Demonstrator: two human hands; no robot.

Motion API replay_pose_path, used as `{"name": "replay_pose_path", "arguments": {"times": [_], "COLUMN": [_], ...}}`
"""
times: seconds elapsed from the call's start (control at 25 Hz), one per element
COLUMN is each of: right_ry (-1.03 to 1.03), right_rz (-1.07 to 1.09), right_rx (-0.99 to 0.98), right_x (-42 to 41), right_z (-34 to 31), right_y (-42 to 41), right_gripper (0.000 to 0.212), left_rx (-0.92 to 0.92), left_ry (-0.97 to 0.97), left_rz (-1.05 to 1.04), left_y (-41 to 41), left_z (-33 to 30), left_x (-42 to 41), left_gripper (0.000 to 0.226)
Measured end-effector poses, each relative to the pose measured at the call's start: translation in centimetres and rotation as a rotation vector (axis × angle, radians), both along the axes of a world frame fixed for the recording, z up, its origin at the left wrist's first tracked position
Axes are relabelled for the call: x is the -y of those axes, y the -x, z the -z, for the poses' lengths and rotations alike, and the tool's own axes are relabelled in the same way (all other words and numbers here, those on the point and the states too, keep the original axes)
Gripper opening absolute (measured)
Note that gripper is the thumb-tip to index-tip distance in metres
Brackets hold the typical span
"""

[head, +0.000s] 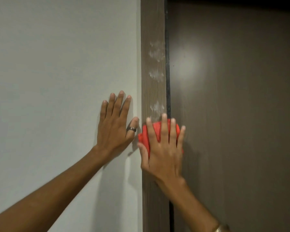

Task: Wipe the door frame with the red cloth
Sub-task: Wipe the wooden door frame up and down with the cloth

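**Red cloth pinned flat on the door frame, smudges above it**

Pale grey wall [57, 81] filled the left half of the view. Dark brown door [241, 114] took the right half, with a soft round glare spot near its left edge. Between them ran the door frame [153, 91], a vertical brown wood-grain strip, with a thin black gap along its right edge.

Left hand [115, 129] lay flat on the wall just beside the frame: palm down, fingers spread and pointing up, holding nothing. Thumb reached toward the frame edge.

Right hand [164, 148] was spread wide over the red cloth [146, 138], pressing it against the frame. The fingers pointed up and overlapped the black gap and the door's edge. Cloth was bunched; it showed between the fingers and stuck out past the thumb side.

Whitish smudges [156, 52] sat in patches on the frame above the cloth, the lowest patch just over the fingertips.

Dark ring [131, 129] on the left thumb. Gold-toned bracelet [220, 229] on the right wrist, at the bottom edge.
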State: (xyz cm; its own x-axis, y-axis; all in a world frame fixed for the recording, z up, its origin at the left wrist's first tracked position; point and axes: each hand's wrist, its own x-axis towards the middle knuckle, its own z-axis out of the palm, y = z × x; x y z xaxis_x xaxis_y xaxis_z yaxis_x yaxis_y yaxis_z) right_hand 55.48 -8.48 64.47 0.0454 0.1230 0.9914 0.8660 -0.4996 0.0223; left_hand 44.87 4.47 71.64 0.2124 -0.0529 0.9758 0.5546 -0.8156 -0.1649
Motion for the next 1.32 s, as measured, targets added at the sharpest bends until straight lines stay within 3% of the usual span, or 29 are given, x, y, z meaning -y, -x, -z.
{"name": "replay_pose_path", "arguments": {"times": [0.16,0.36,0.44,0.64,0.72,1.0,1.32], "right_ry": [-0.081,-0.107,-0.109,-0.099,-0.125,-0.18,-0.131], "right_rz": [-0.073,-0.157,-0.131,-0.138,-0.141,-0.108,-0.091], "right_rx": [0.023,0.017,0.024,0.003,-0.001,-0.09,-0.038], "right_x": [-0.2,-0.5,-0.5,-0.9,-1.0,-1.1,-1.2], "right_z": [-7.6,-0.5,-1.1,-14.7,-17.1,-7.5,-29.6], "right_y": [-0.2,-0.5,-0.9,-0.2,-0.3,0.3,-0.1], "right_gripper": [0.075,0.065,0.065,0.066,0.066,0.07,0.071], "left_rx": [-0.004,0.023,0.012,0.008,0.012,0.016,0.072], "left_ry": [-0.026,-0.02,-0.048,-0.055,-0.054,-0.037,-0.05], "left_rz": [-0.006,0.036,0.042,-0.002,-0.003,0.025,0.046], "left_y": [-1.5,-1.2,-1.0,-0.1,0.2,0.3,-0.5], "left_z": [-2.4,-2.0,-1.9,-4.3,-5.1,-6.8,-15.0], "left_x": [0.3,0.3,0.0,-1.2,-1.3,-1.1,-1.0], "left_gripper": [0.071,0.069,0.07,0.07,0.071,0.072,0.075]}}
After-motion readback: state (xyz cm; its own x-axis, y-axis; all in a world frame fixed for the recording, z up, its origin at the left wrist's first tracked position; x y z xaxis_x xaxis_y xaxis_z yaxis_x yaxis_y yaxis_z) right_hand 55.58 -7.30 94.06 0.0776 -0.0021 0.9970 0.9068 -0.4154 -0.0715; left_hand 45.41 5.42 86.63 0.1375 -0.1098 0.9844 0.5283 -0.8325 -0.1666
